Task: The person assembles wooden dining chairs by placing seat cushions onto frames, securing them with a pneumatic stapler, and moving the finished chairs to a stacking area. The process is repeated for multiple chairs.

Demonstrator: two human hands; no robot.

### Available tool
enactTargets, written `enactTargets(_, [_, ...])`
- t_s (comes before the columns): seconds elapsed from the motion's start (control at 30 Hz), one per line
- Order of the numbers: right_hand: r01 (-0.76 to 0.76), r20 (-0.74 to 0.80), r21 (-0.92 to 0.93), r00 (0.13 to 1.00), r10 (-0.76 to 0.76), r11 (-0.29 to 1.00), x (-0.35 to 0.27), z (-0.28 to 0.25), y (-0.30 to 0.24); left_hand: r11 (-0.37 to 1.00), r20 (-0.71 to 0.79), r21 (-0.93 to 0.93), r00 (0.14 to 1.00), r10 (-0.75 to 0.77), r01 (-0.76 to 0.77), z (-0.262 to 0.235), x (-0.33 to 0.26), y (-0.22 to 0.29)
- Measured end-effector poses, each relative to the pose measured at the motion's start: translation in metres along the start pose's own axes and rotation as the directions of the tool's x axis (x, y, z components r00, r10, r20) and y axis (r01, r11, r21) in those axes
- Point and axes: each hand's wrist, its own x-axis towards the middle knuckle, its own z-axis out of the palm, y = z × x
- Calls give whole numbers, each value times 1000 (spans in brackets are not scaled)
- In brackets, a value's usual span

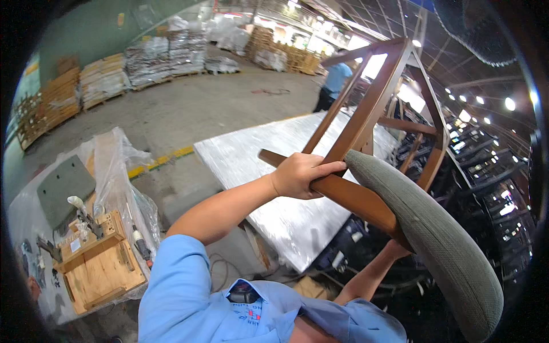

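Observation:
I hold a brown wooden chair (357, 134) tilted up in front of me, with its legs and rails pointing away. Its grey fabric pad (437, 246) faces right and curves down toward the lower right. My left hand (306, 174) is closed around a wooden part of the frame, close to the upper end of the pad. Lower down, my right hand (396, 251) meets the wood beside the pad; its fingers are mostly hidden behind the chair.
A table with a shiny silvery cover (251, 151) stands beyond the chair. At left, a plastic-draped bench holds a wooden jig (103, 268), a grey panel (66, 188) and a power tool (140, 244). Wrapped pallet stacks (166, 57) line the wall. Another person (336, 80) stands behind the chair.

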Motion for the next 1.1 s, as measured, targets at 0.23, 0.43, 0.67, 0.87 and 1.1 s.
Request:
enactTargets(0.23, [-185, -69, 3, 980, 185, 983, 81, 19, 189, 940, 31, 72, 941, -336, 333, 111, -14, -150])
enactTargets(0.43, [-303, -65, -58, 952, 299, 951, 94, 39, 314, 635, -45, 179, 651, -758, 751, 207, -63, -246])
enactTargets(0.67, [102, 153, -491, 988, -29, 865, 77, 105, 393, 148, -119, 283, 188, -975, 948, 215, -127, -312])
enactTargets(0.87, [-79, 132, -715, 961, 245, 694, 141, 147, 466, 18, 209, 347, -59, -976, 938, 156, -170, -249])
enactTargets(1.1, [-95, 294, -774, 821, 489, 626, 198, 198, 596, -106, 76, 487, -163, -984, 867, 73, -322, -45])
